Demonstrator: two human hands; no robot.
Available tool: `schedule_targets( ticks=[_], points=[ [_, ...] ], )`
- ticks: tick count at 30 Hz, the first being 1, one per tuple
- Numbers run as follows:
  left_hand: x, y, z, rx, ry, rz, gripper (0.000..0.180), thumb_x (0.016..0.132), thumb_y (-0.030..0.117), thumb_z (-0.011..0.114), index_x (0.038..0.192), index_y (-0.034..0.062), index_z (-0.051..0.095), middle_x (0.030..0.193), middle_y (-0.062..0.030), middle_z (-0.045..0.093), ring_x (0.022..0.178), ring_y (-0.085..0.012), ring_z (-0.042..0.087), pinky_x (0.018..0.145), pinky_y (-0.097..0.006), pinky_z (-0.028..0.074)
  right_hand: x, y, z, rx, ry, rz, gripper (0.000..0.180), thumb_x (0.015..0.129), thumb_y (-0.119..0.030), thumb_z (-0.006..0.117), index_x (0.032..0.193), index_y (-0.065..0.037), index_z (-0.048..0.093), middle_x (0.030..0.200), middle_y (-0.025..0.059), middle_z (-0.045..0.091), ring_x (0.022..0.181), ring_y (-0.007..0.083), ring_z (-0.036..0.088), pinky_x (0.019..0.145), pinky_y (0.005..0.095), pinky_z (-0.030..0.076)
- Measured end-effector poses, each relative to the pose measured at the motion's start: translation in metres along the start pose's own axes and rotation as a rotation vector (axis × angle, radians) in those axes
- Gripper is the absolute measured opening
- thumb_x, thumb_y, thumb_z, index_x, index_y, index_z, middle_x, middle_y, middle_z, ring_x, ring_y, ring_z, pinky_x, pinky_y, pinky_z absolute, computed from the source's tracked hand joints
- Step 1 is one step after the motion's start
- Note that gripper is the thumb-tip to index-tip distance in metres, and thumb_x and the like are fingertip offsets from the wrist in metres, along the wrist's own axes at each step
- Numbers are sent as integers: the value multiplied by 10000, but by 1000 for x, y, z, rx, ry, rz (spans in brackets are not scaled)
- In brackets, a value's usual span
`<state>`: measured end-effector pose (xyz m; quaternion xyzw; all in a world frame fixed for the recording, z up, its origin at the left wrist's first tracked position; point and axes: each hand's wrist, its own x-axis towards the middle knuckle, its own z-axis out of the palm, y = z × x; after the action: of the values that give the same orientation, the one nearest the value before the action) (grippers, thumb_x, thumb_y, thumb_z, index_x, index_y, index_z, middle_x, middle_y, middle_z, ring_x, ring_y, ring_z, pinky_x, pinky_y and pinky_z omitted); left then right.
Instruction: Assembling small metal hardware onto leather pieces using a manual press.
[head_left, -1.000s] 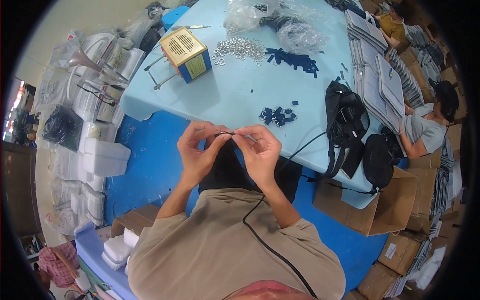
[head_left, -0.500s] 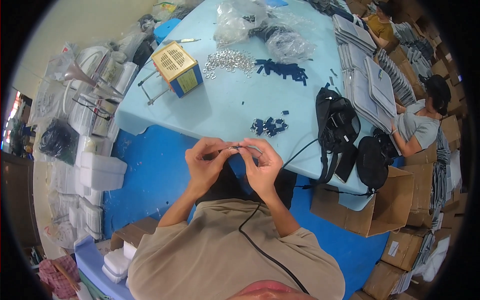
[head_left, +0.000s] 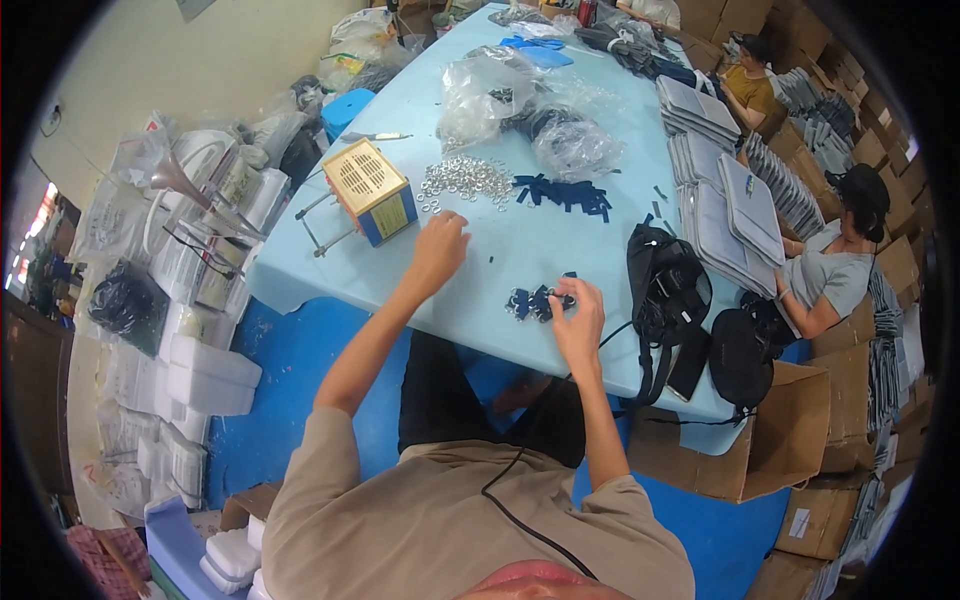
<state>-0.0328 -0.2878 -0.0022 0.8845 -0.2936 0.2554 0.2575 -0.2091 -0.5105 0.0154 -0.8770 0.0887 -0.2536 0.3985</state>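
2 hands [head_left: 439, 252] [head_left: 580, 325] inside near table edge [head_left: 465, 335]

One table [head_left: 462, 302] bears one ring heap [head_left: 465, 183] and two navy strip heaps [head_left: 565, 195] [head_left: 538, 304].

Navy pile [head_left: 533, 303] — partly hidden, apparently

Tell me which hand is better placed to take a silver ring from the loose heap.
Left, probably: the left hand is close to the silver rings; the right hand is farther away, at the small navy cluster.
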Motion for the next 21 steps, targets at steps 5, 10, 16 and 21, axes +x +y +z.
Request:
schedule_targets(
  ticks=[5,10,16,21],
  points=[
    [23,-42,24,314,-304,-75,127,822,-2,600,931,-7,665,1028,-207,639,995,-384,626,782,-456,564,41,19,0,-101,71,-130,253,827,-141,755,1050,-47,679,1119,197,649,1258,397,483,1049,462,401],
    [19,-54,20,245,-274,-21,92,834,-13,547,882,-21,626,1007,-216,607,932,-396,620,777,-478,553,112,49,40,-151,-110,-223,320,809,-100,750,1108,-18,672,1095,194,640,1172,389,502,1013,478,412],
    [23,-64,21,104,-183,18,52,799,-69,519,828,-57,560,918,-274,566,891,-456,589,772,-510,516,189,74,96,-289,-52,-259,190,840,-36,667,1025,-2,689,1082,212,615,1136,378,521,981,440,438],
    [28,-55,23,152,-281,-105,52,811,-73,507,830,-66,554,941,-300,577,854,-467,605,750,-533,516,205,94,115,-597,-14,-393,154,821,3,632,960,-10,698,1067,199,599,1136,360,535,956,436,473]
  ],
)
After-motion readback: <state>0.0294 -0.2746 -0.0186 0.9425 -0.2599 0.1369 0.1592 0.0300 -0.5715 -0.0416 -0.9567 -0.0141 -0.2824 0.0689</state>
